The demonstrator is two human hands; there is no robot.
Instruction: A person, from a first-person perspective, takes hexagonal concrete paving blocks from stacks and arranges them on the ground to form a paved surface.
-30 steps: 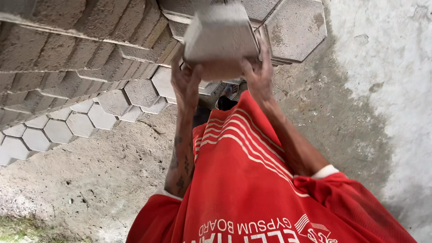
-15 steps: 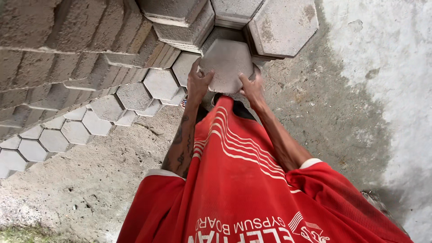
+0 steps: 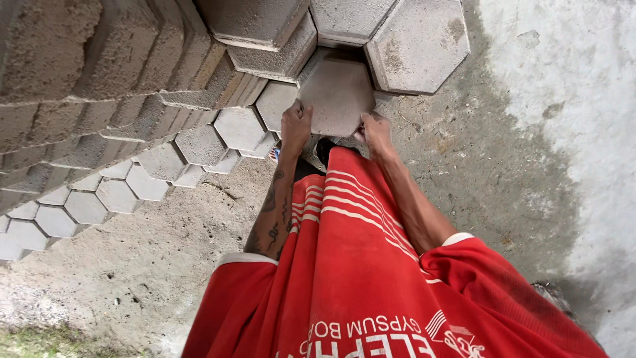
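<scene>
Both hands on a grey hexagon paver (image 3: 336, 93), low in the stack at 12 o'clock, tucked under two upper blocks (image 3: 414, 43). Left hand (image 3: 295, 126) clamps its 8 o'clock edge, right hand (image 3: 376, 132) its 4 o'clock corner, fingers pressed on the sides. Looks like solid concrete imo: heavy, stiff, gritty so not slippery, corners could chip. Best held by opposite flat edges w/ both hands.

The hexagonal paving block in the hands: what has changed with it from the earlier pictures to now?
The hexagonal block has gone down: a second ago both hands held it high in front of the stack, edge toward the camera; now it lies flat and low, tucked against the stacked blocks. The left hand and right hand still grip its near edges. The stacks and the concrete floor are unchanged.
</scene>
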